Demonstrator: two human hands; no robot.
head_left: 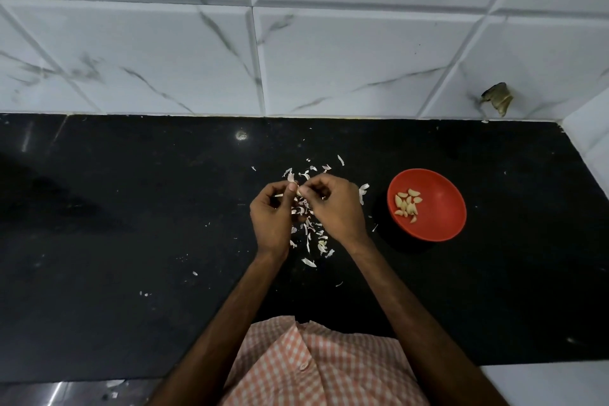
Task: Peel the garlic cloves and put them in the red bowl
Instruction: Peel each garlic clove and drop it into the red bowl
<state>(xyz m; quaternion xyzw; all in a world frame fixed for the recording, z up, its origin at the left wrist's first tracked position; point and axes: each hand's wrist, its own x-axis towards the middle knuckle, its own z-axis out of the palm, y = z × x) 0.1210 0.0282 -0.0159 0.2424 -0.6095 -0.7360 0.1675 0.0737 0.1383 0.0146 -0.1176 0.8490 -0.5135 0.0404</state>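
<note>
Just left of the round red plastic bowl, both hands are held close together above the black stone counter. The left hand pinches a small pale garlic clove between the thumb and curled fingers. The right hand pinches the same clove at its top, though most of the clove is hidden. To do this step well, I think the left hand should hold firm without crushing, while the right pulls the dry skin off in long strips from the tip. Counted: one bowl; one clove in the hands; about eleven peeled yellowish cloves inside the bowl, overlapping, so I am not sure. The white papery skin pieces left of the bowl are too many to count.
</note>
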